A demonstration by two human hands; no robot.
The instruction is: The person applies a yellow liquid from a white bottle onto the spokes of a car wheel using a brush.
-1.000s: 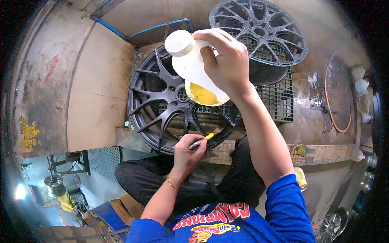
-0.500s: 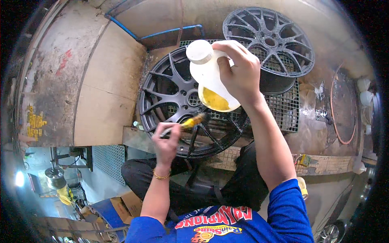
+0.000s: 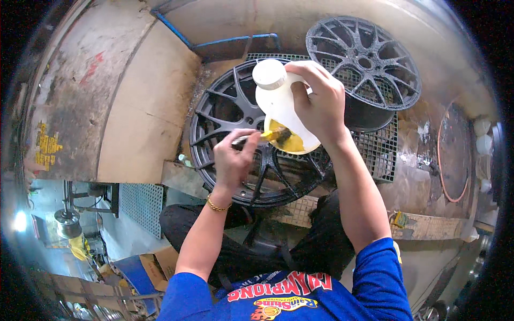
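My right hand (image 3: 321, 107) grips a white plastic jug (image 3: 276, 104) with a round cap, tilted over the wheel, its cut-out side showing yellow liquid (image 3: 294, 143). My left hand (image 3: 233, 158) is closed round a yellow-and-silver brush (image 3: 267, 137), whose dark bristles sit inside the jug's opening at that liquid. Beneath both hands lies a dark multi-spoke wheel rim (image 3: 214, 100); its lower-right spokes look wet and glossy. Behind and right of the jug, a second rim with a speckled, wet-looking coat (image 3: 383, 76) rests raised on a dark barrel.
A plastic grate (image 3: 383, 160) lies under the rims. A pale board wall (image 3: 139, 123) stands left, with blue pipe (image 3: 235, 36) behind. An orange hose (image 3: 443, 182) runs at right, beside white containers (image 3: 482, 142). My legs are below the ledge; a cardboard box (image 3: 163, 267) is lower left.
My left hand has lifted the brush from the wheel's lower spokes up into the jug's opening. The jug and my right hand appear farther right and lower, as the whole view has shifted.
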